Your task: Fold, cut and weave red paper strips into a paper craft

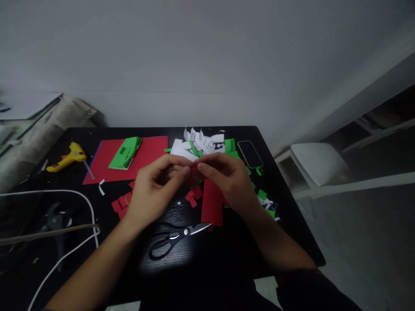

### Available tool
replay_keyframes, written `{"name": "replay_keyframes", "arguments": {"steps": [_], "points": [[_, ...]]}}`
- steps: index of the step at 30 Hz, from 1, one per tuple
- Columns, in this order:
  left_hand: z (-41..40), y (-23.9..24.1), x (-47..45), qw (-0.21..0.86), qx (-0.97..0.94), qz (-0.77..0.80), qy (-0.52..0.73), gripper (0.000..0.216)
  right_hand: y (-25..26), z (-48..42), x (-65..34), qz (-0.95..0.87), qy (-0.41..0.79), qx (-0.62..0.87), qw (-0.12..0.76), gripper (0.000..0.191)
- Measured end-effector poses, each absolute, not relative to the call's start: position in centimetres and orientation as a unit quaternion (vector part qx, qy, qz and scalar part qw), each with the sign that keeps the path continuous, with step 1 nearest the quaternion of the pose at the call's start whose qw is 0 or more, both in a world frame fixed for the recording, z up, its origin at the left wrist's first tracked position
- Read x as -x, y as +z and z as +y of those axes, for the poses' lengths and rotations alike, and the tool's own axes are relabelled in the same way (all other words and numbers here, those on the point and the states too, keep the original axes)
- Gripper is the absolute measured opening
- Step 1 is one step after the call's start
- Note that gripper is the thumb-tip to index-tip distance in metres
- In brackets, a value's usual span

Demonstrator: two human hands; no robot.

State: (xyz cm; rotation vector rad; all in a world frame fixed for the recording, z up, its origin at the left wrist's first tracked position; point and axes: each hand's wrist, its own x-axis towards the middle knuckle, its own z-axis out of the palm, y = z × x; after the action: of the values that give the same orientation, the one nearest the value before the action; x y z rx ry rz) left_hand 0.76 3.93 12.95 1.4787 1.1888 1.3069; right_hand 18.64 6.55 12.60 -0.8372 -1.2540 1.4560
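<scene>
Over the middle of the table, my left hand (152, 190) and my right hand (231, 179) meet fingertip to fingertip. Both pinch a small piece of red paper (195, 166), mostly hidden by the fingers. Below them lies a red paper strip (212, 205), partly under my right hand. Small red paper pieces (193, 196) are scattered between the hands, with more red pieces (121, 204) left of my left wrist. Black-handled scissors (181, 233) rest on the table, blades slightly apart. White paper scraps (205, 140) are heaped just beyond my fingers.
A red sheet (149, 151) at the back left bears a stack of folded green paper (126, 152). Left of it lies a yellow glue gun (69, 157). A phone (250, 154) sits near the right edge, by green scraps (262, 194). White cables (87, 201) cross the left side.
</scene>
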Motion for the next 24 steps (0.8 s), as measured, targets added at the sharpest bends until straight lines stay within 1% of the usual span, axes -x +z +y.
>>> {"name": "replay_keyframes", "arguments": {"steps": [3, 5, 9, 11, 18, 21, 24], "points": [[4.01, 12.82, -0.95, 0.388, -0.597, 0.467, 0.525, 0.007, 12.35, 6.75, -18.76, -0.539, 0.572, 0.366, 0.498, 0.023], [4.12, 12.65, -0.93, 0.373, -0.603, 0.466, 0.529, 0.009, 12.11, 6.82, -18.87, -0.547, 0.558, 0.378, 0.496, 0.025], [4.31, 12.44, -0.63, 0.37, -0.602, 0.456, 0.54, 0.023, 11.75, 6.75, -18.95, -0.573, 0.511, 0.385, 0.513, 0.024], [4.34, 12.43, -0.43, 0.371, -0.608, 0.456, 0.534, 0.027, 11.72, 6.67, -18.92, -0.585, 0.492, 0.382, 0.519, 0.023], [4.2, 12.35, -0.04, 0.322, -0.635, 0.47, 0.522, 0.026, 11.95, 6.55, -19.06, -0.601, 0.484, 0.369, 0.518, 0.023], [4.12, 12.3, 0.01, 0.312, -0.636, 0.476, 0.521, 0.026, 12.0, 6.57, -19.25, -0.622, 0.472, 0.368, 0.504, 0.024], [4.1, 12.3, 0.02, 0.303, -0.643, 0.483, 0.512, 0.025, 12.07, 6.68, -19.39, -0.641, 0.471, 0.365, 0.485, 0.018]]}}
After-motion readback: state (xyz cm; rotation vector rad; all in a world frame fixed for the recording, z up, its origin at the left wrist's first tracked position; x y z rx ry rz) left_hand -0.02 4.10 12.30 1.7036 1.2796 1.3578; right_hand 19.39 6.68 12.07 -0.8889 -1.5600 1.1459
